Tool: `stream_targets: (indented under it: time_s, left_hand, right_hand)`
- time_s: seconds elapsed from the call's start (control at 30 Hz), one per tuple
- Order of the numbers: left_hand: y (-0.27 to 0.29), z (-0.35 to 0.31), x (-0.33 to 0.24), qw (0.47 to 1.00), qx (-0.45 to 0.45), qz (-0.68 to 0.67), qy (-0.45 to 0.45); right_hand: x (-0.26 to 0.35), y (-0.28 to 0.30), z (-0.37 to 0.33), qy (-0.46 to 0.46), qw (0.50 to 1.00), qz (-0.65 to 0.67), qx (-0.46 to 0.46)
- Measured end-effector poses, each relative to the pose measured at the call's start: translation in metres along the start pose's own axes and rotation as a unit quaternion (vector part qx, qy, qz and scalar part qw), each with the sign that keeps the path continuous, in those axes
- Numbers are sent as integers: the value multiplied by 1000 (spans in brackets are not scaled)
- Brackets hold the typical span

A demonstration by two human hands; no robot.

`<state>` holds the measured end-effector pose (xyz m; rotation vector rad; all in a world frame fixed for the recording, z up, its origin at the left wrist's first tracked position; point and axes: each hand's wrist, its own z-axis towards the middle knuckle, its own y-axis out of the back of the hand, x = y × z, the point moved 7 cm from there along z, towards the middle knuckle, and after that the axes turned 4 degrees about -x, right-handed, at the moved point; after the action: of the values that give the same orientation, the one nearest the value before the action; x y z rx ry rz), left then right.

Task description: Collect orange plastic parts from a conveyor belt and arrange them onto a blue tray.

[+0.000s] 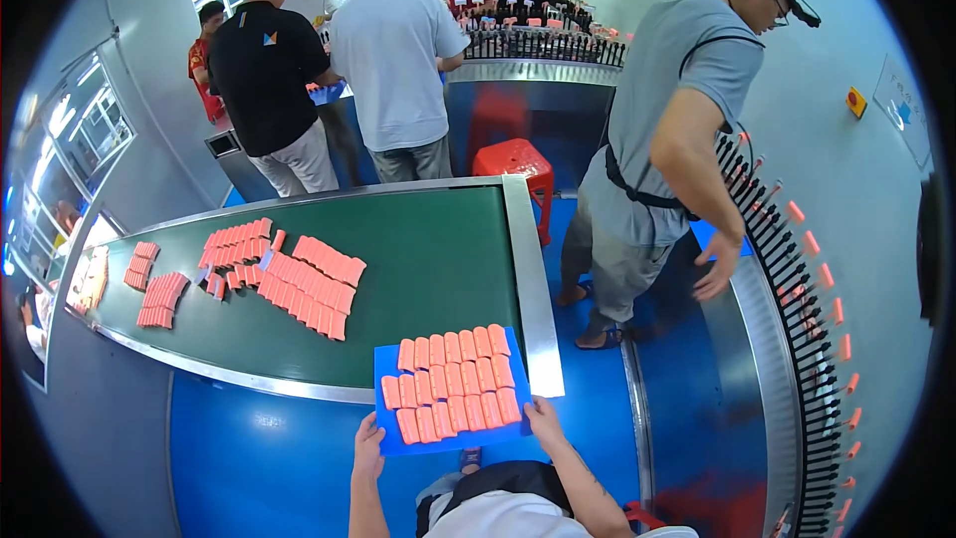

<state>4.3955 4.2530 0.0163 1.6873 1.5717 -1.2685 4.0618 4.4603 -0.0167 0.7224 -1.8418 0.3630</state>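
Observation:
A flat blue tray point(386, 359) is held level in front of my body, its far part by the near right corner of the green conveyor belt. On it lie three rows of coral-pink, rounded plastic pieces point(455, 379), packed side by side. My left hand point(368, 444) is closed on the tray's left near corner. At the right near corner, my right hand point(544, 422) grips the edge. The fingers beneath the tray are hidden. Farther left, more coral-pink pieces point(309, 289) lie in rows and loose groups on the green belt point(438, 249).
A metal rail point(530, 289) edges the belt's right end. Beyond it stands a red stool point(518, 161). To the right, a co-worker in grey point(647, 149) stands beside a curved line of black holders point(797, 339) carrying coral-pink pieces. Several other people work at the back.

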Motion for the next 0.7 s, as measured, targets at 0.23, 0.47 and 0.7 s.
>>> stream_targets:
  time_s: [0.23,0.47,0.7]
  left_hand:
    - [12,96,-63,997,71,21,-37]
    - [14,108,-93,994,87,58,-24]
    - [63,31,-57,997,75,18,1]
  right_hand:
    - [29,-66,45,49,997,49,-31]
    - [43,-77,30,45,997,60,-30]
    - [10,-55,-64,20,999,38,-10]
